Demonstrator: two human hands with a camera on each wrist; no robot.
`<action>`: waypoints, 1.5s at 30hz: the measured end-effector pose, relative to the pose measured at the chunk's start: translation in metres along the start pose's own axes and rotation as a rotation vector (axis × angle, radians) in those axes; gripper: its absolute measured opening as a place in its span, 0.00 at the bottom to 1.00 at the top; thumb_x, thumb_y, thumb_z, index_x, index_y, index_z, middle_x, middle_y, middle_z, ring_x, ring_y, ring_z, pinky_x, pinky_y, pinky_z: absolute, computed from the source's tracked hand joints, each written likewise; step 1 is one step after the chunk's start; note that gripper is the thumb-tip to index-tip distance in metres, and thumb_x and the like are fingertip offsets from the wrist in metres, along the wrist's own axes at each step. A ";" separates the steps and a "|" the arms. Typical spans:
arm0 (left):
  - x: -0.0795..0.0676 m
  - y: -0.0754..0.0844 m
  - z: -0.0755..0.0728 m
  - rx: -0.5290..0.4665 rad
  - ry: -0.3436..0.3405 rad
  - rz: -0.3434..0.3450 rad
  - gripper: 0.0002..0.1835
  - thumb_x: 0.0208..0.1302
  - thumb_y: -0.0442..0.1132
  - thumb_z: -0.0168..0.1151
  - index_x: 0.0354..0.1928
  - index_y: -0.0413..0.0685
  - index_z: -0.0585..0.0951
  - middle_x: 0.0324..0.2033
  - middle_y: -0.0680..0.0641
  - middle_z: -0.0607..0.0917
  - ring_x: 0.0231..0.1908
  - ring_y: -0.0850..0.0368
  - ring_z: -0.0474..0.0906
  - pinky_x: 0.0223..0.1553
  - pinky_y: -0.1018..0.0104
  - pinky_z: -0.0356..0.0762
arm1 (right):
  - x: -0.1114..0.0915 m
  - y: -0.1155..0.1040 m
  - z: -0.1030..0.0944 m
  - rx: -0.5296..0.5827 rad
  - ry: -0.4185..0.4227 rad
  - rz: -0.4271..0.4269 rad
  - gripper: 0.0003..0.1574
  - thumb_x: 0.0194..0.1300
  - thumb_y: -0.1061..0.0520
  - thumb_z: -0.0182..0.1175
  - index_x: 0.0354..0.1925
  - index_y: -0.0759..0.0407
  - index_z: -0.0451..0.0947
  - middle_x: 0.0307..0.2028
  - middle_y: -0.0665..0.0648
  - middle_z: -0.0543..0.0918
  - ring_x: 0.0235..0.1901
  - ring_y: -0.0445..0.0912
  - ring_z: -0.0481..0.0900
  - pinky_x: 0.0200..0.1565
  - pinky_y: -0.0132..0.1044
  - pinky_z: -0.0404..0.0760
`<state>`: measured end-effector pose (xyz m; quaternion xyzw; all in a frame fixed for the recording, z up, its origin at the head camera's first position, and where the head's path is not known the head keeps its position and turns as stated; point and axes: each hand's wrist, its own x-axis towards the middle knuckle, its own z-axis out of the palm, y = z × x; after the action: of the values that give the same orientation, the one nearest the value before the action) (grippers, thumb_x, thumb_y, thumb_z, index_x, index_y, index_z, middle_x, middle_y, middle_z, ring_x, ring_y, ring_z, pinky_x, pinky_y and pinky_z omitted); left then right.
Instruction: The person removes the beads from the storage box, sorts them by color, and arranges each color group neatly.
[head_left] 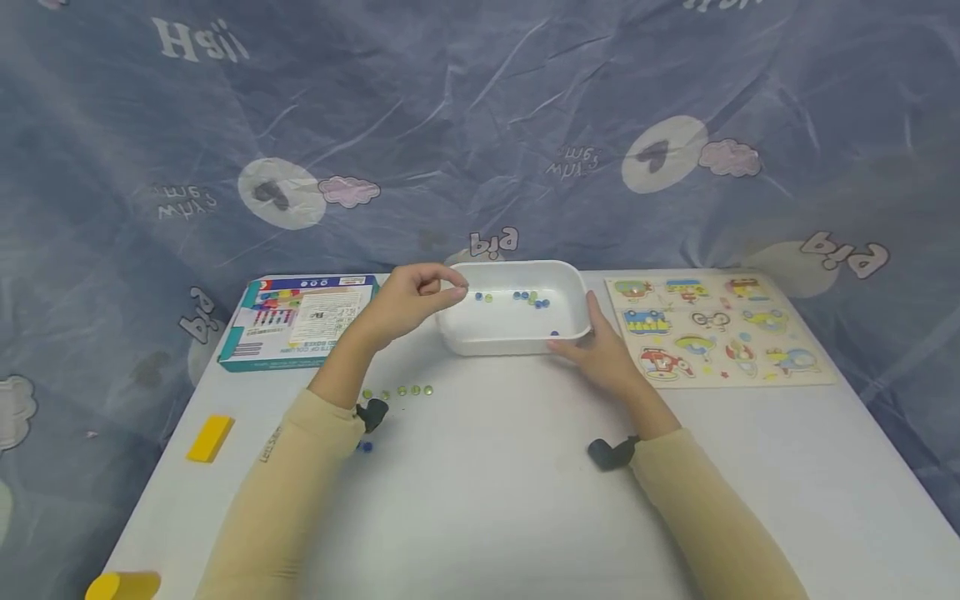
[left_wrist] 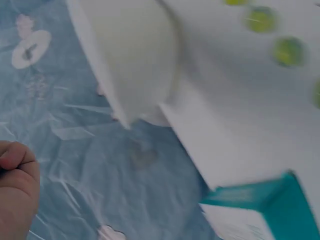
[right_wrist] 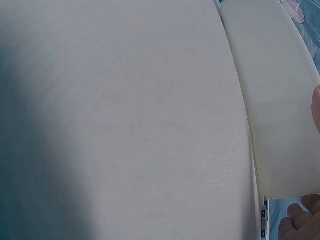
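Note:
A white rectangular tray (head_left: pixel 495 346) stands near the back of the table with several small blue and yellow-green marbles (head_left: pixel 542 304) inside. My right hand (head_left: pixel 603 354) grips its right front corner, thumb on the front wall and fingers round the end. Over the tray's left end hovers my left hand (head_left: pixel 412 304), thumb and index finger brought close together. Whether a marble is between those fingertips cannot be made out. Below the left hand, a row of yellow-green marbles (head_left: pixel 416 390) lies on the table. A blue marble (head_left: pixel 367 447) sits beside the left sleeve, partly hidden near it.
A teal-edged box (head_left: pixel 300 321) lies at the back left. On the right is a wooden picture puzzle board (head_left: pixel 720 329). A yellow block (head_left: pixel 210 438) and a yellow cylinder (head_left: pixel 123 586) are at the left edge. Patterned blue-grey cloth (head_left: pixel 480 125) hangs behind the table.

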<state>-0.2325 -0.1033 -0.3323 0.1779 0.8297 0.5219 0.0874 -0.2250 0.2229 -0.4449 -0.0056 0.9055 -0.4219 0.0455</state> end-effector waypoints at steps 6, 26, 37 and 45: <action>-0.026 -0.031 -0.007 0.068 0.023 -0.151 0.18 0.52 0.60 0.67 0.42 0.63 0.84 0.12 0.53 0.57 0.16 0.58 0.52 0.18 0.66 0.55 | 0.000 0.000 -0.002 -0.011 0.000 0.006 0.75 0.42 0.20 0.61 0.72 0.35 0.24 0.75 0.49 0.37 0.74 0.56 0.40 0.69 0.60 0.47; -0.038 -0.087 0.038 0.347 -0.201 -0.279 0.06 0.49 0.48 0.73 0.31 0.63 0.85 0.24 0.51 0.76 0.29 0.56 0.68 0.31 0.66 0.66 | -0.001 -0.001 -0.001 0.017 -0.010 0.020 0.76 0.42 0.21 0.62 0.72 0.35 0.24 0.75 0.50 0.38 0.74 0.57 0.40 0.69 0.60 0.45; -0.035 -0.089 0.042 0.433 -0.185 -0.304 0.07 0.49 0.48 0.72 0.31 0.61 0.84 0.28 0.52 0.79 0.32 0.56 0.71 0.34 0.65 0.68 | -0.001 -0.002 -0.001 0.003 -0.001 0.001 0.75 0.43 0.22 0.62 0.72 0.36 0.24 0.75 0.51 0.39 0.74 0.57 0.40 0.69 0.60 0.46; -0.035 -0.087 0.044 0.439 -0.180 -0.297 0.08 0.49 0.47 0.72 0.33 0.60 0.84 0.30 0.53 0.81 0.33 0.56 0.72 0.36 0.64 0.69 | -0.002 -0.004 -0.001 0.006 -0.010 0.007 0.76 0.42 0.21 0.62 0.72 0.36 0.23 0.75 0.52 0.39 0.74 0.57 0.40 0.69 0.61 0.45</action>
<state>-0.2034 -0.1144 -0.4307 0.1145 0.9289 0.2931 0.1954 -0.2236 0.2213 -0.4414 -0.0044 0.9040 -0.4244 0.0514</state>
